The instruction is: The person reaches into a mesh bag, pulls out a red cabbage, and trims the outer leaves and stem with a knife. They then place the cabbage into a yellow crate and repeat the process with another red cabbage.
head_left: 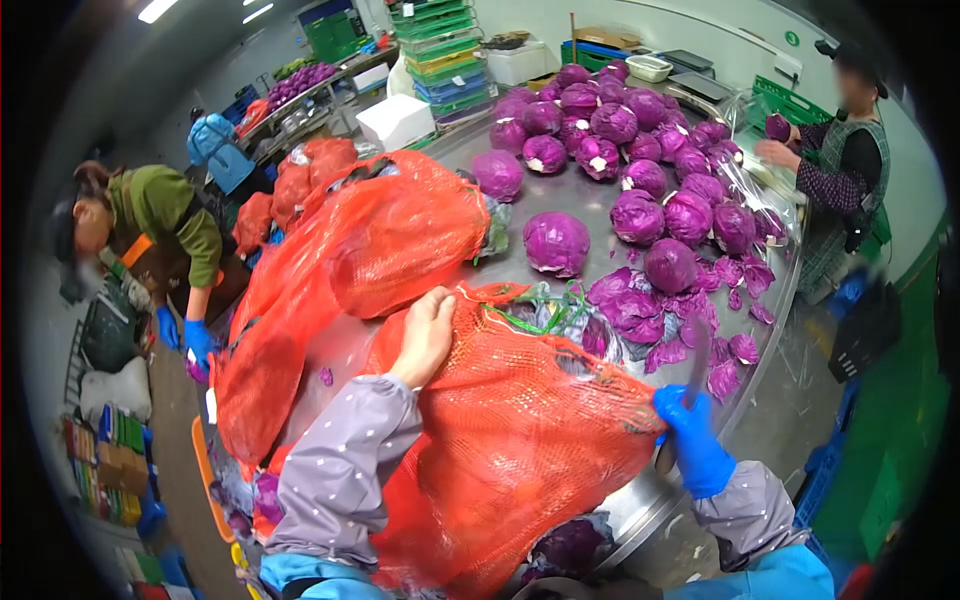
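My left hand (428, 335), bare, is closed on the top edge of a red mesh bag (520, 440). The bag lies in front of me, with green string (550, 318) and leafy matter at its upper side. My right hand (690, 440), in a blue glove, grips a knife (698, 365) with the blade pointing up. This hand is at the bag's right corner; whether its fingers also hold the mesh is not clear. Purple cabbage leaves (635, 305) lie just beyond the bag, and a whole purple cabbage (556, 244) sits farther back.
A heap of purple cabbages (640, 150) covers the far part of the metal table (455, 150). Another red mesh bag (350, 250) lies to the left. One person (165, 220) bends at the left; another (850, 150) stands at the right holding a cabbage. Stacked crates (440, 50) stand behind.
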Demonstrator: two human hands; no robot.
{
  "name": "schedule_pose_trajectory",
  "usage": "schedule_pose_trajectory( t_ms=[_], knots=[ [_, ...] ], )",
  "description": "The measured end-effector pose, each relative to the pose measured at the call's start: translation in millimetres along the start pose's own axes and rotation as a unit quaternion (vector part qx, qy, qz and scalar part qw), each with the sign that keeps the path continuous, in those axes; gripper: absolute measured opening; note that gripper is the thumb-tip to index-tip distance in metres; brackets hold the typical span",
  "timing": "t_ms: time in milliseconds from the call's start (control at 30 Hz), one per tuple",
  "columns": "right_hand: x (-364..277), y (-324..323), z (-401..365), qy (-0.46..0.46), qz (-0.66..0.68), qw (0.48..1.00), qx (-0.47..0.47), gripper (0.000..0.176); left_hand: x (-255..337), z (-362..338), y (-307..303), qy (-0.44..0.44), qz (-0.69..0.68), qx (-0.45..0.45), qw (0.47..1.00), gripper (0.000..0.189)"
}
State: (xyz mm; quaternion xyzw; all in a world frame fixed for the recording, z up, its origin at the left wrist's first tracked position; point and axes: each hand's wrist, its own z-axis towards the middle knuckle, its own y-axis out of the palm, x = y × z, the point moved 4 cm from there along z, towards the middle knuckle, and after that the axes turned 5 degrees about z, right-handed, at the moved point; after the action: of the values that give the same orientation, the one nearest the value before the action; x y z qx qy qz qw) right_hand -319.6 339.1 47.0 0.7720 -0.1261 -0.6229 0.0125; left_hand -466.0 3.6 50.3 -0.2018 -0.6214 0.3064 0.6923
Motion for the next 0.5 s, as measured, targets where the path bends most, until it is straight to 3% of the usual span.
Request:
schedule_pose_trajectory(
  t_ms=[33,100,167,233,300,367,400,433,467,500],
  knots=[
    [-7.6,4.1,-7.3,0.001,-0.007,1.0,-0.006,0.017,6.3,-14.9,-16.7,0.038,-0.029,0.044,0.998,0.023],
    [-26.4,14.4,-20.4,-0.038,0.029,0.998,-0.046,0.016,11.5,-32.2,-50.0,-0.001,-0.14,0.1,0.985,0.026],
    [-55.6,35.1,-39.2,-0.063,0.02,0.996,-0.059,0.016,6.4,-38.4,-96.0,0.019,-0.16,0.105,0.981,0.026],
    [-98.4,58.3,-60.8,-0.118,0.056,0.991,-0.027,0.019,24.8,-54.9,-140.9,0.014,-0.201,0.205,0.958,0.026],
    [-126.3,58.5,-62.2,-0.191,0.116,0.968,-0.116,0.026,37.9,-51.9,-188.9,0.23,-0.04,0.263,0.936,0.029],
    [-148.5,70.7,-86.7,-0.348,0.109,0.931,-0.03,0.024,79.6,-58.3,-223.2,0.158,-0.134,0.267,0.941,0.028],
    [-168.8,76.8,-94.7,-0.351,0.155,0.91,-0.157,0.026,88.8,-41.7,-265.1,0.211,0.18,0.301,0.912,0.021],
    [-187.4,82.0,-93.0,-0.348,0.203,0.871,-0.281,0.028,90.1,-30.9,-296.7,0.241,0.477,0.295,0.792,0.016],
    [-198.0,86.2,-90.9,-0.374,0.205,0.854,-0.296,0.028,102.0,-28.6,-311.0,0.226,0.425,0.294,0.826,0.018],
    [-206.4,90.9,-81.5,-0.414,0.187,0.853,-0.257,0.029,118.4,-24.5,-309.7,0.177,0.223,0.291,0.913,0.02]
  ],
)
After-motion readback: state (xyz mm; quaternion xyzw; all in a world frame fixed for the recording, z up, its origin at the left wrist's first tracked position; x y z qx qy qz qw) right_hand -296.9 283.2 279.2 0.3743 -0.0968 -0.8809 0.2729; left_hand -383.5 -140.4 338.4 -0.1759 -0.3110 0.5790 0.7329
